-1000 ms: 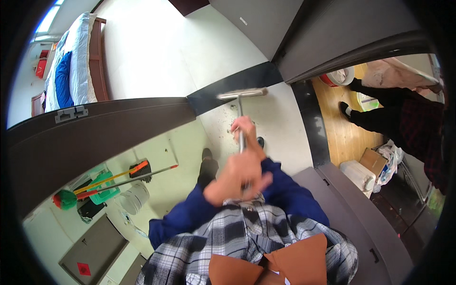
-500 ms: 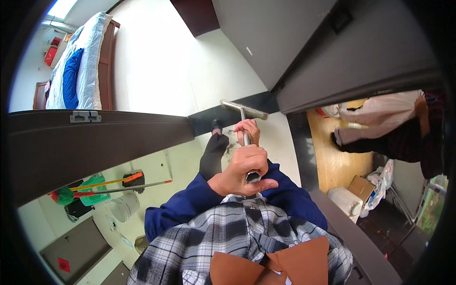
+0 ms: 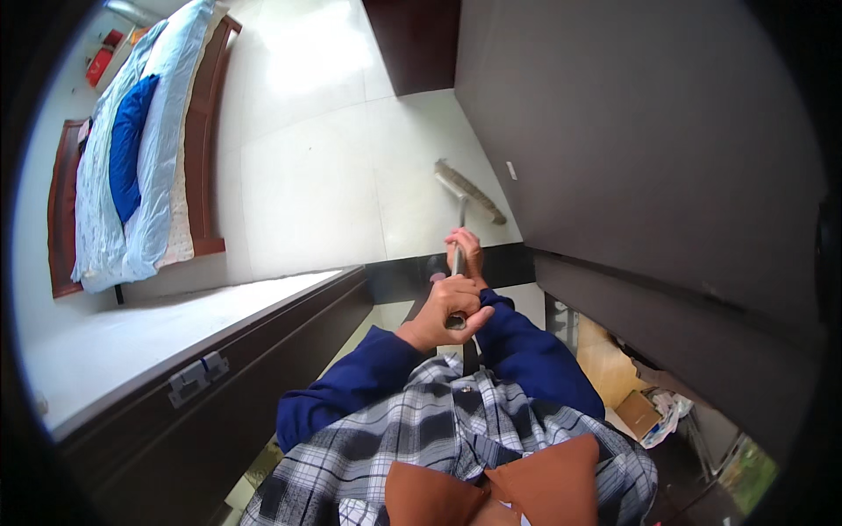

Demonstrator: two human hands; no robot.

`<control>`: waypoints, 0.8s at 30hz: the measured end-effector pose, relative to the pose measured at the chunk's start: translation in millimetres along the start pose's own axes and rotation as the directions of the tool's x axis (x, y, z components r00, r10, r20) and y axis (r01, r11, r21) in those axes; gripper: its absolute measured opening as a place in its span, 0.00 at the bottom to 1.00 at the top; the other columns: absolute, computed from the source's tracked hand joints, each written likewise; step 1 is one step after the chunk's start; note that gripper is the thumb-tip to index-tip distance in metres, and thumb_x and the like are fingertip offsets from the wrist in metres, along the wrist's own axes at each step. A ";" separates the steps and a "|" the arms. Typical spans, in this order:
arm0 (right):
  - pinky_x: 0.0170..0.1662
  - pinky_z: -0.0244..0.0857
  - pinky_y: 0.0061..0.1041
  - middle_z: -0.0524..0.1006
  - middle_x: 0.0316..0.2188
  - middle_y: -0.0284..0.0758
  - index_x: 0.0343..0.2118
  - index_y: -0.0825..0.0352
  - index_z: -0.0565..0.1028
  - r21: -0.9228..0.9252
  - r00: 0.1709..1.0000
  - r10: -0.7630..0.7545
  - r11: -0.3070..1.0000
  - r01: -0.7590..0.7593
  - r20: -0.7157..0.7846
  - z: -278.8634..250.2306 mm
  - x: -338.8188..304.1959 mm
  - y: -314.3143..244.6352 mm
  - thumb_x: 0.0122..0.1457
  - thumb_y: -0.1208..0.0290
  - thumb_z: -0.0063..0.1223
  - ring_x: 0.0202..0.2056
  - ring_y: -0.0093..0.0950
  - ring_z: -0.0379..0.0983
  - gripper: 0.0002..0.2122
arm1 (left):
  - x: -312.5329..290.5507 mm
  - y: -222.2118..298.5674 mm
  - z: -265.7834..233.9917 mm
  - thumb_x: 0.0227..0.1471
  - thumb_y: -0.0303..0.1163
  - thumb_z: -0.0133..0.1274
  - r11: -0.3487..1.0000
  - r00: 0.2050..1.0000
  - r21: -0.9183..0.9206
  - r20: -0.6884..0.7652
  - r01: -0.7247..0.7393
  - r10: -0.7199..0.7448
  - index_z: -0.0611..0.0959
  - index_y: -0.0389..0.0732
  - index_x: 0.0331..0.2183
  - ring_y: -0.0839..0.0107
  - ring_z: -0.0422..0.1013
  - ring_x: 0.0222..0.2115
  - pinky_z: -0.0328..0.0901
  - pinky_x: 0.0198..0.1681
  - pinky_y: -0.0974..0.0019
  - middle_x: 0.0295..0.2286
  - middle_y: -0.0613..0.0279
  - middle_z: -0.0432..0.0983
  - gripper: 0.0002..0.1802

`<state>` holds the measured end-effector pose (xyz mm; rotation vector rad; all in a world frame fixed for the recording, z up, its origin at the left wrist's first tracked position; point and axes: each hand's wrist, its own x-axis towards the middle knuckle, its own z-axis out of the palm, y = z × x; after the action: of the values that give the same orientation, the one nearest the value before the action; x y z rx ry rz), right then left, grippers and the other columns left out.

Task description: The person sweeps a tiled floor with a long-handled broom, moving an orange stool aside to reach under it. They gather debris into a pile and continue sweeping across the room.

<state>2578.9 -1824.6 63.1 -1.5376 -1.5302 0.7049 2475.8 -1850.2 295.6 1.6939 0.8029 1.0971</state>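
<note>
Both hands are on a broom (image 3: 474,193) with a metal handle and a long, narrow head with grey-brown bristles. Its head rests on the pale tiled floor (image 3: 307,175), close to the foot of the dark door on the right. My left hand (image 3: 445,313) is closed round the top end of the handle, thumb pointing out to the right. Further down the handle, my right hand (image 3: 467,252) is wrapped round it. Part of a foot (image 3: 436,267) shows beside the right hand, over the dark threshold strip (image 3: 395,278).
A dark door (image 3: 649,158) fills the right side, with a dark door frame (image 3: 289,337) at left. A bed (image 3: 162,149) with light blue bedding stands at far left. Dark red furniture (image 3: 417,44) stands ahead. A cardboard box (image 3: 638,414) lies at lower right.
The broom head has moved forward over the threshold onto the room's tiles, and the view has advanced with it. The other person at right and the cleaning tools at left are out of sight.
</note>
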 end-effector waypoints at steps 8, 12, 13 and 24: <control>0.44 0.71 0.34 0.80 0.34 0.36 0.26 0.60 0.79 0.189 0.946 -0.078 0.982 0.018 0.315 31.6 82.6 -100.4 0.42 0.81 0.59 0.42 0.38 0.77 0.08 | 71.1 43.2 -88.8 0.42 0.23 0.65 1.000 0.987 -0.011 -0.158 0.010 -0.012 0.68 0.41 0.12 0.62 0.61 0.15 0.53 0.19 0.62 0.12 0.61 0.61 0.21; 0.48 0.69 0.35 0.80 0.39 0.41 0.30 0.60 0.80 0.079 0.914 -0.203 0.979 0.188 0.352 53.4 163.8 -69.5 0.45 0.81 0.58 0.46 0.42 0.76 0.09 | 95.4 12.6 -110.9 0.43 0.25 0.65 0.999 0.977 0.037 -0.213 -0.025 0.032 0.66 0.41 0.12 0.60 0.61 0.19 0.55 0.25 0.60 0.15 0.61 0.61 0.23; 0.51 0.69 0.36 0.79 0.44 0.42 0.33 0.60 0.79 0.069 0.900 -0.157 0.988 0.142 0.406 59.0 178.3 -66.4 0.46 0.80 0.57 0.49 0.43 0.74 0.10 | 93.3 -9.7 -114.0 0.44 0.24 0.64 0.998 0.973 0.048 -0.231 0.029 -0.017 0.66 0.41 0.13 0.60 0.61 0.20 0.55 0.26 0.60 0.15 0.61 0.62 0.22; 0.49 0.69 0.37 0.79 0.46 0.48 0.31 0.59 0.80 0.188 0.473 -0.207 0.978 0.087 0.857 107.1 162.3 -58.7 0.54 0.75 0.52 0.49 0.46 0.75 0.06 | 86.3 -8.0 -114.9 0.44 0.23 0.63 0.938 0.775 0.067 -0.584 0.341 -0.240 0.67 0.41 0.13 0.62 0.62 0.18 0.55 0.24 0.62 0.15 0.62 0.63 0.20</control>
<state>2473.4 -1652.6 86.9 -0.8981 -2.2622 1.6201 2403.1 -1732.2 334.2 1.3036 1.5282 1.3583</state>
